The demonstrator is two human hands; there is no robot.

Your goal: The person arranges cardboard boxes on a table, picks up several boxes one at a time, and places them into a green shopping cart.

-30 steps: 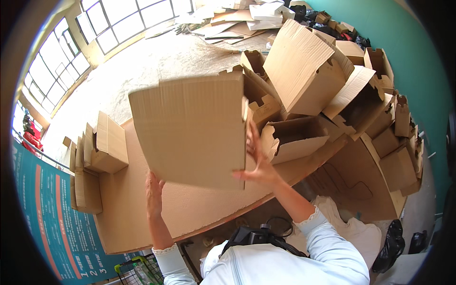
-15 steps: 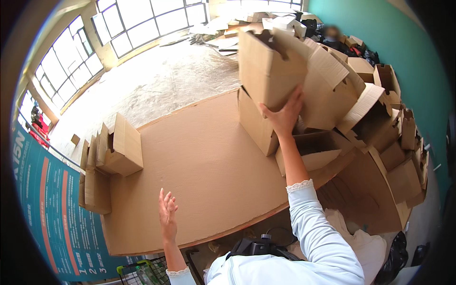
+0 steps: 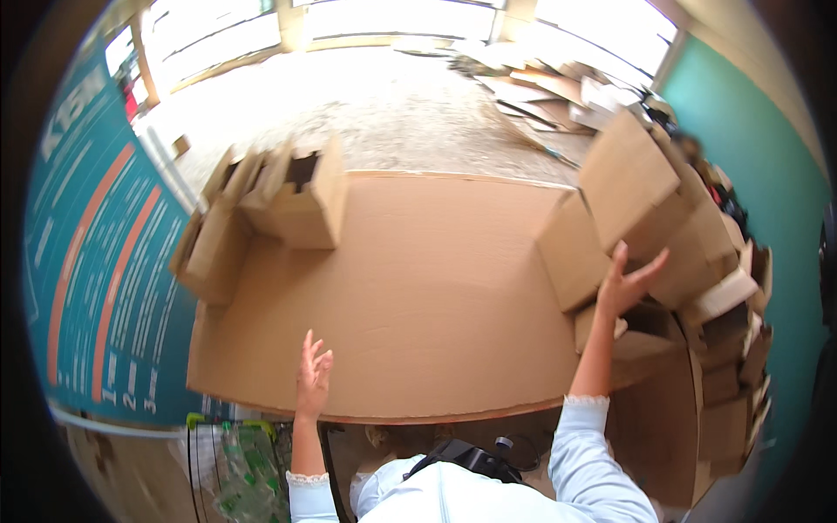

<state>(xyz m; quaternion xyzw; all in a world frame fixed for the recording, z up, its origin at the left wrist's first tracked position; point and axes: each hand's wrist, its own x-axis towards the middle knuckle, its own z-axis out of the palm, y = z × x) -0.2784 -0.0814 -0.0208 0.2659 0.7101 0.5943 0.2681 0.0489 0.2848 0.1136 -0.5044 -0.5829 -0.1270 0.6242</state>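
Observation:
My right hand has its fingers spread at the lower edge of a brown cardboard box; whether a fingertip still touches it I cannot tell. That box rests tilted on the stack at the right. Below it, another carton stands at the right end of the cardboard-covered table. My left hand hovers over the near left part of the table, fingers apart and holding nothing. On the far left corner sit an open-topped box and a second carton beside it.
Several open boxes are heaped at the right against a green wall. Flattened cardboard lies on the floor beyond. A blue banner stands at the left, with a basket of plastic bottles near my left arm.
My right hand has come away from its grip on the box, which now leans on the right stack. The view has turned, shifting the scene. My left hand stays open.

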